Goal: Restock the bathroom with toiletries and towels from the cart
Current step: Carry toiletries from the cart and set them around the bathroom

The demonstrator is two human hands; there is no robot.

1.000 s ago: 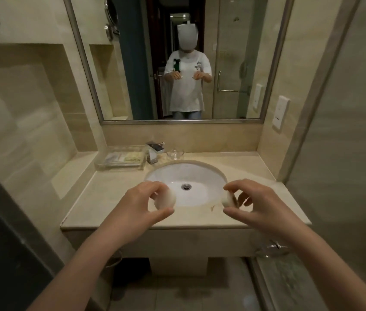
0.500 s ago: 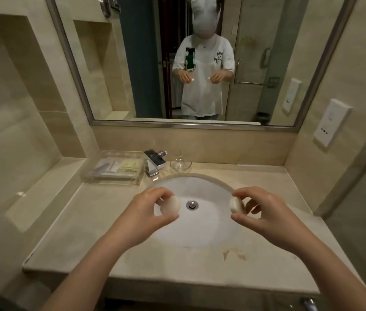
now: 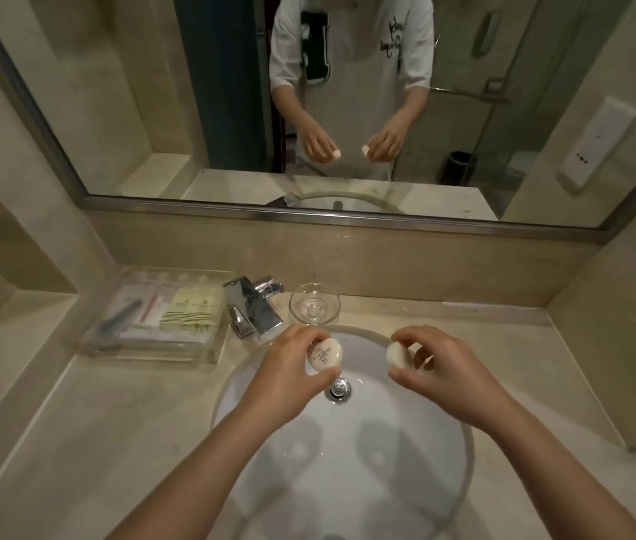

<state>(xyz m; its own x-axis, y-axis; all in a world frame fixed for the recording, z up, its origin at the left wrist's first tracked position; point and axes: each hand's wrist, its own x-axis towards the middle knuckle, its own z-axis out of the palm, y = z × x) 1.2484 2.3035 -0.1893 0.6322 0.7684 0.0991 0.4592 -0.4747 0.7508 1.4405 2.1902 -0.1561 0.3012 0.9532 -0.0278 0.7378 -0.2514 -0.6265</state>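
White round wrapped soap (image 3: 324, 357) pinched in left hand (image 3: 289, 378); second soap (image 3: 397, 355) pinched in right hand (image 3: 447, 378), above sink (image 3: 406, 481).

Single view, head-mounted, wide-angle: we look forward and steeply down from close above the sink (image 3: 347, 481) and countertop (image 3: 113, 442). The mirror (image 3: 113, 91) fills the upper frame and returns a second, opposite-facing look at our torso and the same basin edge.

Beige stone desk (image 3: 113, 442) with inset white basin (image 3: 367, 481); along its back, a clear toiletry tray (image 3: 144, 350), chrome faucet (image 3: 254, 309), and glass dish (image 3: 314, 305).
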